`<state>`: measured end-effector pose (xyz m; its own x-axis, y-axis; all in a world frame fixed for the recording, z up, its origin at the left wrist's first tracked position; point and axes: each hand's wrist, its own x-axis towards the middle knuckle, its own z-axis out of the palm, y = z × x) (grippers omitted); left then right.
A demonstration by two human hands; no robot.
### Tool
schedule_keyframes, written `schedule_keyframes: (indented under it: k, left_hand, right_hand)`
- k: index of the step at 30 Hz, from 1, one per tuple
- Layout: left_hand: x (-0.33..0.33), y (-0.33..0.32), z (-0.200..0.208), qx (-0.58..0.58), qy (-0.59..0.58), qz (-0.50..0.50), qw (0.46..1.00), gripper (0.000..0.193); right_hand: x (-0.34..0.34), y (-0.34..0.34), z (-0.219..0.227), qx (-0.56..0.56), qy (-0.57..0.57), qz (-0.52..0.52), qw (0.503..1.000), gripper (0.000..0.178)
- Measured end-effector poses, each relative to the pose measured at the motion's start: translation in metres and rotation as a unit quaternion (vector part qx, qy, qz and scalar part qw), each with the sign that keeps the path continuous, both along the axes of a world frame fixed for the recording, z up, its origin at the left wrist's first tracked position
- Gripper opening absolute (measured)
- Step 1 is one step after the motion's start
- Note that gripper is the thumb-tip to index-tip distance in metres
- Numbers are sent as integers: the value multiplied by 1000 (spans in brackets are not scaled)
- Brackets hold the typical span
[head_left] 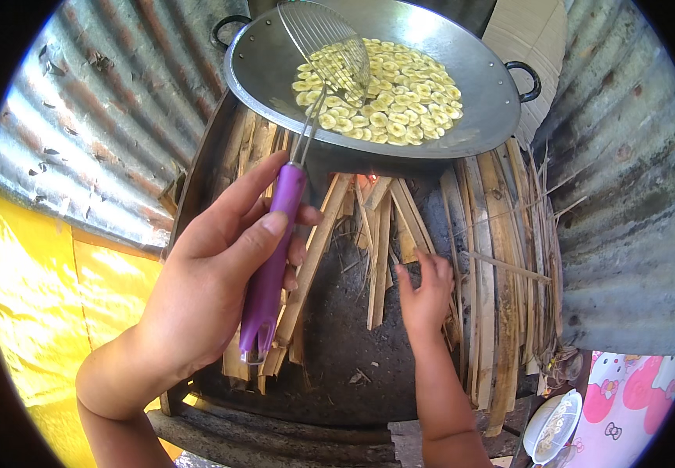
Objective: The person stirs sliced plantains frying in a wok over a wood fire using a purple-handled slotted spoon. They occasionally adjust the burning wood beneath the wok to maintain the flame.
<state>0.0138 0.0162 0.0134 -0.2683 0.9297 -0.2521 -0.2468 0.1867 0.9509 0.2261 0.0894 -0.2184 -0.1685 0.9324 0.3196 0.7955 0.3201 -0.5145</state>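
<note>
Head view: a purple-handled wire skimmer (pixel 287 187) is seen slanting from centre left to upper centre, its round mesh overlapping pale yellow banana slices (pixel 412 109) spread in the wide metal wok (pixel 482 125). Handle grasped by the left hand (pixel 224 242), thumb laid along it. Right hand (pixel 429 295), right of centre, extended beside split firewood (pixel 379 273); fingers loosely bent, nothing seen grasped; contact cannot be told.
</note>
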Motion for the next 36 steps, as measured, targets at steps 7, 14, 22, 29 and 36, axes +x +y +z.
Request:
schedule_keyframes:
  k: [7,14,22,29,36]
  left_hand:
    - [-1,5,0,19,10,-1,1000,52]
    - [3,7,-1,34,5,1,999,51]
    - [6,9,-1,43,-3,-1,999,52]
    - [8,7,-2,43,0,1,999,52]
    - [9,4,-4,32,-5,-10,999,53]
  right_hand:
    - [-1,-24,-15,-101,-33,20,994,28]
    - [-7,-12,-35,-126,11,25,992,38]
    - [-15,-12,-29,-215,107,25,970,45]
    - [3,-26,-22,-176,88,43,980,45]
    - [20,-55,23,-171,194,42,965,35]
